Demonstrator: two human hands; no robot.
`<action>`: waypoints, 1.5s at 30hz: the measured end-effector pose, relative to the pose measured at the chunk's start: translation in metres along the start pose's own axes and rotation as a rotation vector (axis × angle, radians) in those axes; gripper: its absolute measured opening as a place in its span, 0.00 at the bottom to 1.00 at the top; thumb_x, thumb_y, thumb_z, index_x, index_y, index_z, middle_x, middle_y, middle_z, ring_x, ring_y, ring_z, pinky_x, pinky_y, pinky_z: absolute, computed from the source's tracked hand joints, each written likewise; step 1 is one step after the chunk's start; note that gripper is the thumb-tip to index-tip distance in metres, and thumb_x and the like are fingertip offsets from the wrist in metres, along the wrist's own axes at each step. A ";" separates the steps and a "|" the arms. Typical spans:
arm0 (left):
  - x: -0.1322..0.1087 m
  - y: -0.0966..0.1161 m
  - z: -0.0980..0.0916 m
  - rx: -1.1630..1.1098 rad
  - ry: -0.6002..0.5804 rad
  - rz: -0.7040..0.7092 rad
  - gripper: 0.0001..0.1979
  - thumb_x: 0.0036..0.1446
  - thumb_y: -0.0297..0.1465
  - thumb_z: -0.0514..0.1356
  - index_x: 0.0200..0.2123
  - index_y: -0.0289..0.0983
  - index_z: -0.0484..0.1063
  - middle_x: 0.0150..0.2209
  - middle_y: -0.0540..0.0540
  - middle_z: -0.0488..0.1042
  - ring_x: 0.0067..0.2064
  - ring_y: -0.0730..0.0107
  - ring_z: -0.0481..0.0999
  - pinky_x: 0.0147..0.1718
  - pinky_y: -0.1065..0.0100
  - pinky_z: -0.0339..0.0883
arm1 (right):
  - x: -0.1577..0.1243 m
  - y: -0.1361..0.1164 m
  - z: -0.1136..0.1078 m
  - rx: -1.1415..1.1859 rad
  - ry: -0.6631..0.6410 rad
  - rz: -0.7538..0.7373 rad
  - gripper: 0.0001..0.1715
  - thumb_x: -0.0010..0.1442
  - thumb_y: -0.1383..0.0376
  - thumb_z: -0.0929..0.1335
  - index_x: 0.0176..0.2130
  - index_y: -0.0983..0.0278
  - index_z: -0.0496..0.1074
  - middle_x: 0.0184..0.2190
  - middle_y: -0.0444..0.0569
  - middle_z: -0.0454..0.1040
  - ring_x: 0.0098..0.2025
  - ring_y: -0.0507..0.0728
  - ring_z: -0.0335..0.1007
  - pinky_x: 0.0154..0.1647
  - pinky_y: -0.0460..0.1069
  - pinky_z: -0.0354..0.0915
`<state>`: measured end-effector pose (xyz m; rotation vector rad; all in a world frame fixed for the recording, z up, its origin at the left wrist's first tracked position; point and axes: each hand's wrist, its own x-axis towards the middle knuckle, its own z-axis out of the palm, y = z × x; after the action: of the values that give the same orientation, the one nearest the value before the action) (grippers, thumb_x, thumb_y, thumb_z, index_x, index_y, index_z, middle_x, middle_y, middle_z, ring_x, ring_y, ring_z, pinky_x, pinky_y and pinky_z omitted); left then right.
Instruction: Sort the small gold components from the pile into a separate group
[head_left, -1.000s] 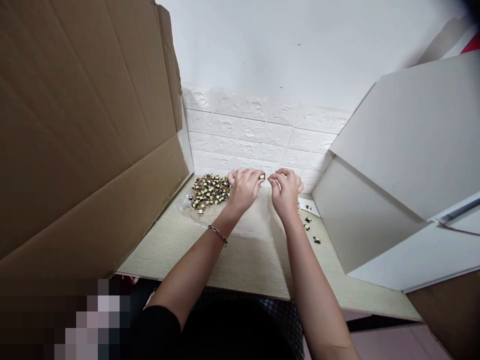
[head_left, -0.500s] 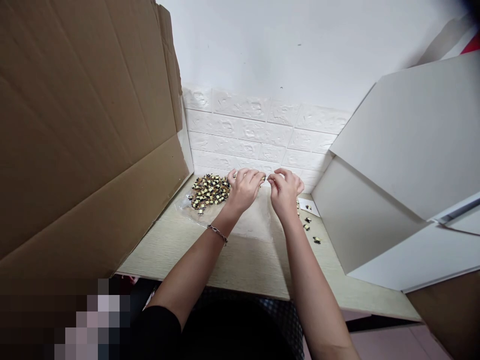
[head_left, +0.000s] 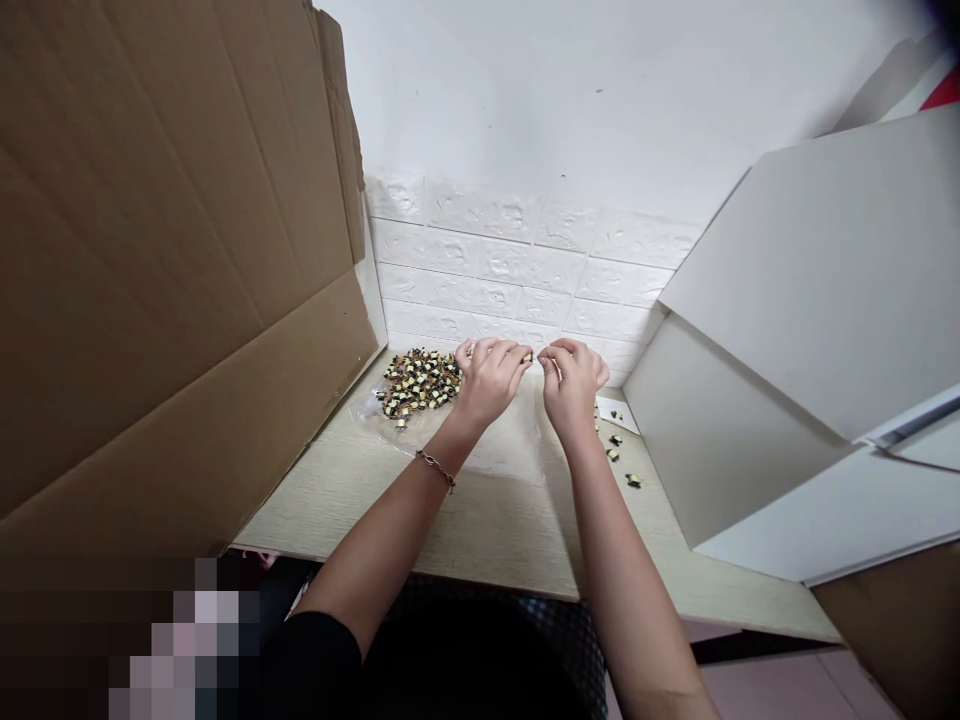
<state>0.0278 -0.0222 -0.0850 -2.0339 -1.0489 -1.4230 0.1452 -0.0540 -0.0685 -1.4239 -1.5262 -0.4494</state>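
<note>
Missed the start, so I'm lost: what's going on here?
A person's left hand pinches a small black-and-yellow part; the right hand is raised close beside it, its contents too small to tell. A pile of similar parts lies on clear plastic at left. A few loose parts lie on the table at right.

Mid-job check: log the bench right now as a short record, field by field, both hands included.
Left hand: left hand pinches a small yellow-and-black part at the fingertips
Right hand: right hand close by, fingers bent; whether it holds anything cannot be told
Pile: heap of similar parts left of the left hand, on clear plastic
Loose pieces: a few separate parts right of the right wrist, near a white card
Left side: upright cardboard
</note>
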 end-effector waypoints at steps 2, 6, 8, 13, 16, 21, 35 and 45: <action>0.000 0.000 0.001 0.012 0.001 0.012 0.10 0.56 0.36 0.50 0.39 0.45 0.68 0.39 0.50 0.72 0.44 0.66 0.65 0.49 0.57 0.39 | 0.000 0.000 0.000 0.014 0.008 0.005 0.08 0.56 0.64 0.60 0.31 0.58 0.68 0.39 0.43 0.68 0.44 0.55 0.59 0.48 0.55 0.44; -0.001 0.000 0.001 0.024 0.014 0.024 0.10 0.56 0.36 0.50 0.39 0.45 0.68 0.38 0.50 0.73 0.44 0.66 0.65 0.50 0.57 0.38 | -0.001 -0.001 0.002 0.024 0.024 0.010 0.08 0.56 0.63 0.60 0.30 0.59 0.68 0.38 0.43 0.69 0.43 0.55 0.59 0.48 0.54 0.44; -0.001 0.000 0.001 0.015 0.023 0.021 0.10 0.56 0.36 0.50 0.39 0.45 0.68 0.37 0.50 0.73 0.43 0.66 0.65 0.51 0.57 0.38 | -0.001 -0.001 0.002 0.027 0.034 0.012 0.08 0.55 0.63 0.60 0.30 0.59 0.68 0.37 0.44 0.69 0.43 0.55 0.59 0.48 0.54 0.44; -0.002 -0.001 0.002 0.004 0.025 0.020 0.09 0.55 0.36 0.52 0.38 0.44 0.69 0.35 0.49 0.73 0.44 0.65 0.66 0.51 0.56 0.38 | -0.002 -0.002 0.003 0.035 0.053 0.012 0.08 0.56 0.63 0.60 0.30 0.60 0.67 0.37 0.45 0.69 0.43 0.55 0.59 0.47 0.54 0.44; -0.002 -0.001 0.002 -0.003 0.040 0.028 0.09 0.55 0.36 0.52 0.38 0.45 0.69 0.35 0.50 0.73 0.43 0.65 0.66 0.50 0.56 0.38 | -0.002 -0.002 0.004 0.033 0.063 0.010 0.09 0.56 0.62 0.60 0.30 0.59 0.68 0.37 0.45 0.69 0.42 0.55 0.59 0.47 0.54 0.45; -0.002 -0.001 0.003 0.007 0.059 0.050 0.09 0.55 0.36 0.51 0.37 0.44 0.68 0.34 0.50 0.73 0.42 0.66 0.66 0.50 0.56 0.38 | -0.003 -0.002 0.005 0.037 0.087 0.010 0.09 0.55 0.62 0.60 0.30 0.60 0.68 0.36 0.45 0.69 0.42 0.55 0.60 0.47 0.54 0.45; -0.001 -0.002 0.002 0.030 0.085 -0.004 0.08 0.55 0.35 0.52 0.36 0.44 0.69 0.33 0.49 0.73 0.42 0.65 0.65 0.50 0.56 0.39 | -0.003 -0.004 0.007 0.140 0.066 0.052 0.08 0.54 0.62 0.62 0.29 0.60 0.69 0.34 0.44 0.70 0.40 0.55 0.60 0.45 0.53 0.48; -0.002 -0.004 0.003 0.022 0.069 -0.005 0.09 0.55 0.36 0.52 0.36 0.44 0.69 0.33 0.49 0.73 0.42 0.64 0.66 0.50 0.55 0.38 | -0.004 -0.010 0.006 0.150 0.016 0.065 0.09 0.53 0.63 0.62 0.27 0.61 0.70 0.31 0.45 0.70 0.38 0.55 0.61 0.44 0.53 0.50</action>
<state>0.0263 -0.0182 -0.0880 -1.9540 -1.0376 -1.4672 0.1335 -0.0537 -0.0716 -1.3457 -1.4650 -0.2989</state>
